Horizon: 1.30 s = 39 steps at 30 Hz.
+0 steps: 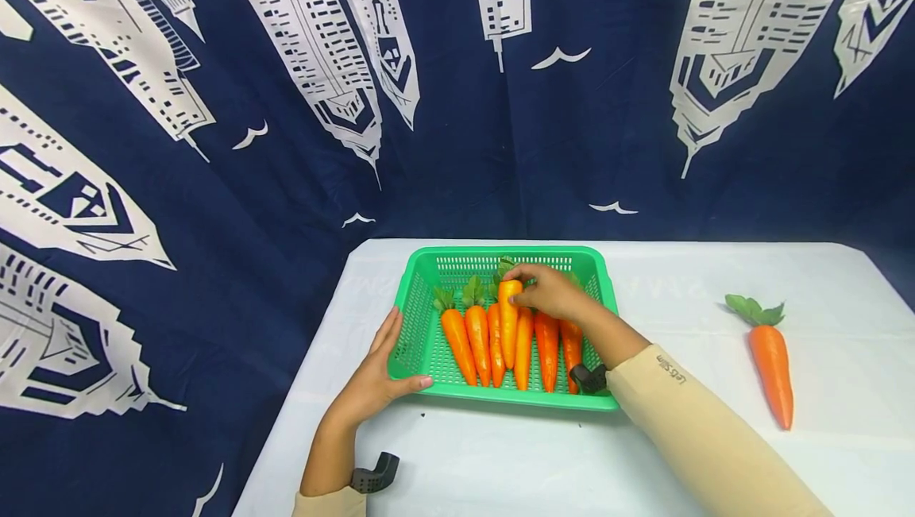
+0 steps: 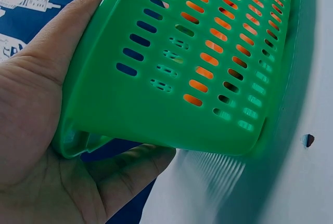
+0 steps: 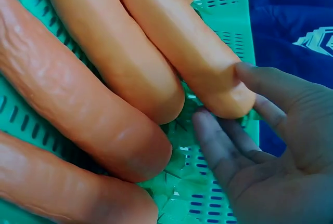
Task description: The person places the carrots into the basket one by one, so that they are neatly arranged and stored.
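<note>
My right hand [image 1: 546, 291] pinches an orange carrot [image 1: 508, 322] near its thick top end, thumb and fingers on either side. In the right wrist view, that carrot [image 3: 195, 52] lies alongside other carrots, the fingertips right at its blunt end. It overlaps its neighbours in the head view, inside a green slotted plastic basket [image 1: 500, 399]. My left hand [image 1: 375, 378] holds the basket's near left corner. Its thumb lies along the front rim and its fingers run up the left side. The left wrist view shows the slotted wall [image 2: 140, 125] close by, with a finger under the rim.
Several more carrots [image 1: 457, 342] with green leafy tops lie side by side in the basket. A single carrot [image 1: 775, 374] lies apart on the white tabletop [image 1: 686, 358], to the right. A dark blue cloth [image 1: 457, 183] with printed white buildings hangs behind the table.
</note>
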### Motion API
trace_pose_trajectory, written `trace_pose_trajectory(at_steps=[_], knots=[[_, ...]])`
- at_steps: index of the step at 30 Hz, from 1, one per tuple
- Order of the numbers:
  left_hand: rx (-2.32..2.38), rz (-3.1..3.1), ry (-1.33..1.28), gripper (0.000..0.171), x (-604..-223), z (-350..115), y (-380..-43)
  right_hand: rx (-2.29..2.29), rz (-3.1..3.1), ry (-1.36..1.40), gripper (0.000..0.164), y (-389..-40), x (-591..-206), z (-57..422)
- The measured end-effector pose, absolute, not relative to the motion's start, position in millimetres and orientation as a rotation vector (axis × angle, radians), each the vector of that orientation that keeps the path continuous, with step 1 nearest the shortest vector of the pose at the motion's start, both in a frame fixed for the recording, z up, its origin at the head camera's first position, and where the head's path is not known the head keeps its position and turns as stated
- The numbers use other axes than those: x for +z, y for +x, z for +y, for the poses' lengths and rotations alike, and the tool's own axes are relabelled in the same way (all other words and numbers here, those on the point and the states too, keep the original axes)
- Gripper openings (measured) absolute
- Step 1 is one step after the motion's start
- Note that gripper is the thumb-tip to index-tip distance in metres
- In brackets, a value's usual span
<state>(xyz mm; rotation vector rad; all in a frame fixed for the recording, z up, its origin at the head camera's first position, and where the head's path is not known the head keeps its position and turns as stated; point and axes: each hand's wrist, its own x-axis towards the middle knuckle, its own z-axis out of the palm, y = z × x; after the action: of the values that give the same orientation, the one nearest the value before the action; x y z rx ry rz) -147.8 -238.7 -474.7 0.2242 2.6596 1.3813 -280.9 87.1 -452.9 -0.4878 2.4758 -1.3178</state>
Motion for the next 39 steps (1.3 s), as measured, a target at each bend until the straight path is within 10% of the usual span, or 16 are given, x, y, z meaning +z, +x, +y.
trace_pose_trajectory(at_steps=[39], knots=[[1.371, 2.646, 0.217, 0.121, -474.9, -238.4, -147.8, -1.623, 2.513, -0.369, 0.042, -272.2, -412.6, 131.7]])
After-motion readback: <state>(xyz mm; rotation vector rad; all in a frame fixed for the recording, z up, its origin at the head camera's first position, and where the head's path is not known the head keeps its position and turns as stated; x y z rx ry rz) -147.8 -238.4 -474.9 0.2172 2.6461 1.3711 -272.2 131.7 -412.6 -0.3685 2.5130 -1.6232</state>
